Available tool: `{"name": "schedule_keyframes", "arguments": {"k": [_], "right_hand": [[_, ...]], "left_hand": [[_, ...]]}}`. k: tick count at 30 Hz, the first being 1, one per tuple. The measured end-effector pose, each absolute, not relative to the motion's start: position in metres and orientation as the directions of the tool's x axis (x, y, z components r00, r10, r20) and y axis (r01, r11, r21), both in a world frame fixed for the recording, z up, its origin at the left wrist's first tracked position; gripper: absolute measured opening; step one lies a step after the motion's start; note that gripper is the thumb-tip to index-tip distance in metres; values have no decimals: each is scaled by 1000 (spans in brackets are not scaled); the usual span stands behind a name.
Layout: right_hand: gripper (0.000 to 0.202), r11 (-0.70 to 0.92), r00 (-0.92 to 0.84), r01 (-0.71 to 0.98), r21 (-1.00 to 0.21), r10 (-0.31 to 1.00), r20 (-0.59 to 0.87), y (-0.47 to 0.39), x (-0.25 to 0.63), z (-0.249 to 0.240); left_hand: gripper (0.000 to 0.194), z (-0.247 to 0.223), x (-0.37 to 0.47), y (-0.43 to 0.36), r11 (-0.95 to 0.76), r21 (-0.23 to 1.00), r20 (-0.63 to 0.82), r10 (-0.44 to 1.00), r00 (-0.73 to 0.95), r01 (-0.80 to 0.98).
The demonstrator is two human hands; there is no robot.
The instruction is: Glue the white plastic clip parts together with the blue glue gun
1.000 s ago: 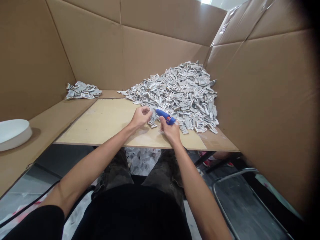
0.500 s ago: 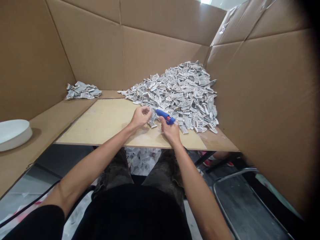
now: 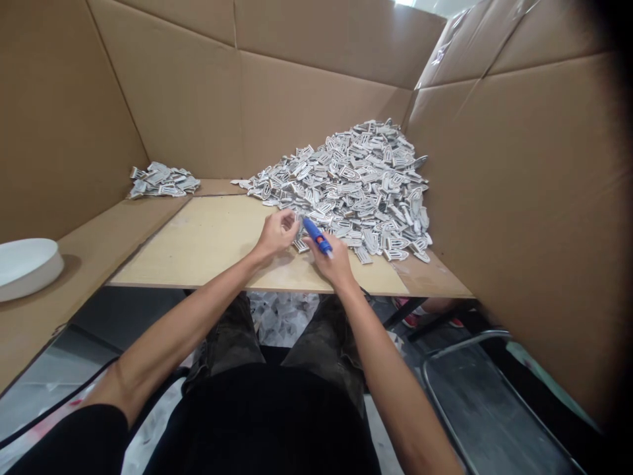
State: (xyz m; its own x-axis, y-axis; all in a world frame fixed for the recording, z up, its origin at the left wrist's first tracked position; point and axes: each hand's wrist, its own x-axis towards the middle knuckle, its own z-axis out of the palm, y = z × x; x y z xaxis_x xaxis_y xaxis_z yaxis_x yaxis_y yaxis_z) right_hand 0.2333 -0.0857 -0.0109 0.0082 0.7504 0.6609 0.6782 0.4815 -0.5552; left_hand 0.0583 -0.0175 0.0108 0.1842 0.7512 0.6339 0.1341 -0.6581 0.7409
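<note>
My left hand (image 3: pixel 277 232) is closed in a pinch on a small pale plastic piece (image 3: pixel 297 216), mostly hidden by the fingers. Close beside it, my right hand (image 3: pixel 335 258) grips a blue-handled tool (image 3: pixel 313 231) with an orange-red part on its side. The tool's front end points up and left at the pinched piece; whether they touch I cannot tell. Just beyond both hands rises a large heap of grey-white slotted plastic pieces (image 3: pixel 361 175). One loose slotted piece (image 3: pixel 301 246) lies on the board between my hands.
A smaller pile of similar pieces (image 3: pixel 163 180) sits at the back left. The white bowl (image 3: pixel 32 267) stands on the left ledge. Cardboard walls (image 3: pixel 316 86) enclose the work board (image 3: pixel 198 244). Below are translucent scraps (image 3: pixel 284 320), a metal-framed chair (image 3: pixel 494 396) and another person's shoe (image 3: pixel 409 320).
My right hand has turned the blue-handled tool to a steeper angle and shifted slightly left, so its grip looks different. My left hand has barely moved.
</note>
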Motion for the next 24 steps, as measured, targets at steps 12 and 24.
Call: {"name": "schedule_keyframes", "arguments": {"k": [12, 24], "right_hand": [[36, 411, 53, 844, -344, 575, 817, -87, 233, -10], [48, 485, 21, 744, -460, 671, 741, -83, 228, -9]], "left_hand": [[12, 11, 42, 12, -411, 900, 430, 892, -138, 147], [26, 64, -137, 87, 227, 957, -27, 689, -724, 180]]}}
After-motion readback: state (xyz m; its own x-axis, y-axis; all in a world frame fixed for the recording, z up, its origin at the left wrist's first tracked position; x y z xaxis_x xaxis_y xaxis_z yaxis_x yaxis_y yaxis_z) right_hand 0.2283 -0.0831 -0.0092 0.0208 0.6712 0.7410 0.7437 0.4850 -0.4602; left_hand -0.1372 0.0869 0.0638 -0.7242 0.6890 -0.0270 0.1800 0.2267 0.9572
